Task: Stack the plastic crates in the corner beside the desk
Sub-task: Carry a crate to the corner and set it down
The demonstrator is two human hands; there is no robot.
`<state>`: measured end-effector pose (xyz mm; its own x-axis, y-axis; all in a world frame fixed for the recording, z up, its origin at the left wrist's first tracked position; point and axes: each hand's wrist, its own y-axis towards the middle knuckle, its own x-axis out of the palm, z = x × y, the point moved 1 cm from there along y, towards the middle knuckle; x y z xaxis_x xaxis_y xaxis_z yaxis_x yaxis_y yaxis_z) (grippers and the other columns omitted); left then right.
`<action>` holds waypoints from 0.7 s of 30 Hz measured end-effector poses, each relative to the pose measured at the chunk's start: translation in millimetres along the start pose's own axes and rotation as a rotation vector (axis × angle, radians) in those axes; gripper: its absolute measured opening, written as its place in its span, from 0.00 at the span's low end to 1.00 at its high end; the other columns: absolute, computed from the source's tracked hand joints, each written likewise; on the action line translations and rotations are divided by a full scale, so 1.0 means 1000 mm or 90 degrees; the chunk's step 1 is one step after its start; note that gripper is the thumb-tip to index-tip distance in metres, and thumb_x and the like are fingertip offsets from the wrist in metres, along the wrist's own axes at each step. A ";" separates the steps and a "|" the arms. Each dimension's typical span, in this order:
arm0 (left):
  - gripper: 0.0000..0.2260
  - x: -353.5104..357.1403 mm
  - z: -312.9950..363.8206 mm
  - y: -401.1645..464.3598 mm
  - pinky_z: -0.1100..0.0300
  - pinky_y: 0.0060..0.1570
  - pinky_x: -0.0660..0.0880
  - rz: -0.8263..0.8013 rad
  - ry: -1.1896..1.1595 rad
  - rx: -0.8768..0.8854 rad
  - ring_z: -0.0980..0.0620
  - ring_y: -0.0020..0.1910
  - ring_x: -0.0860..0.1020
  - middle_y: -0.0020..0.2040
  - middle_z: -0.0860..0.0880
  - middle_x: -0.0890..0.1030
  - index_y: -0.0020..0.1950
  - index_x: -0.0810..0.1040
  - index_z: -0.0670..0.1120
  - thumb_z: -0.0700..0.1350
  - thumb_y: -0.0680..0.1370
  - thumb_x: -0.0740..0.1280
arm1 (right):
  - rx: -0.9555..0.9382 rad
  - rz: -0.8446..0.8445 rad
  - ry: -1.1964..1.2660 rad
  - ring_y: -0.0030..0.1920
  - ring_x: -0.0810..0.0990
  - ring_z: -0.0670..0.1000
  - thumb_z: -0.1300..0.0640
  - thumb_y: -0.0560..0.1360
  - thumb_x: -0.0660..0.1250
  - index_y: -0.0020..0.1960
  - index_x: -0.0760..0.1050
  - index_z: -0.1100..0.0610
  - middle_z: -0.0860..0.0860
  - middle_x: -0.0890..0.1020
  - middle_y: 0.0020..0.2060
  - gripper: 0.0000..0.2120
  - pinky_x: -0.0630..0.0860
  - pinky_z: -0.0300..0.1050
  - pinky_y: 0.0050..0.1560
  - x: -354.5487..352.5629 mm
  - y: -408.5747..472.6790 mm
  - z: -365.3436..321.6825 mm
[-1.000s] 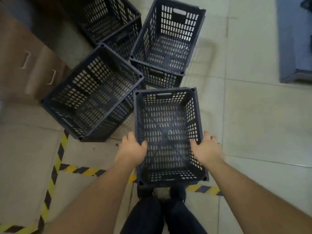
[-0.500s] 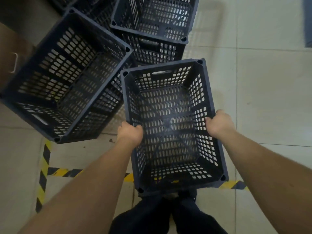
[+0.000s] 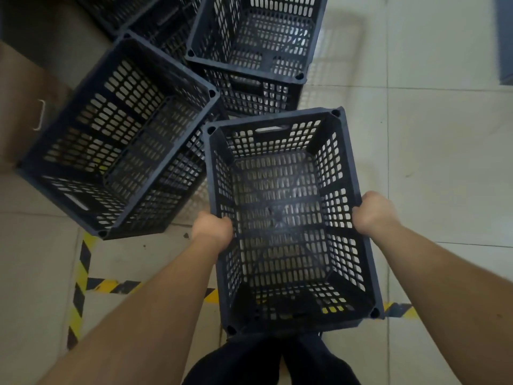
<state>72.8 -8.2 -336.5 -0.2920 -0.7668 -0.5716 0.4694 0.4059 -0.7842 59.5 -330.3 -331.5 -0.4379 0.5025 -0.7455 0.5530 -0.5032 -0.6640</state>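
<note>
Head camera looked straight down on your two bare arms and the dark plastic crate [image 3: 288,218] you carried. Your left hand [image 3: 212,227] was curled tight over the crate's left long rim, and your right hand [image 3: 370,213] was curled the same way over the right long rim, so each grip was closed on the crate, about midway along its length. You held the crate open side up and empty, its near end over your dark trousers [image 3: 266,359] and its far end, the one with the handle slot, pointing away from you.

Just beyond and to the left stood a larger-looking crate [image 3: 111,151] turned at an angle, seemingly a stack of more than one. Another crate stack [image 3: 249,45] stood straight ahead, its near corner close to the far rim of yours. A brown cabinet [image 3: 25,107] with a pale handle sat at the left edge. Yellow-and-black tape [image 3: 80,273] ran across the pale tiled floor [image 3: 430,162] beneath your arms.
</note>
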 end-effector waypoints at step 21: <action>0.12 -0.203 -0.001 -0.217 0.48 0.54 0.81 0.110 -0.003 0.090 0.38 0.56 0.82 0.57 0.41 0.84 0.65 0.77 0.41 0.45 0.84 0.64 | -0.100 0.040 -0.074 0.53 0.81 0.63 0.61 0.80 0.65 0.58 0.74 0.65 0.62 0.82 0.54 0.10 0.74 0.46 0.45 -0.193 -0.225 -0.058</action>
<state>29.8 60.1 -50.7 -0.1937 -0.6938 -0.6937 0.6240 0.4585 -0.6328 60.3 -273.3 -34.5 -0.4727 0.3840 -0.7932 0.6820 -0.4107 -0.6052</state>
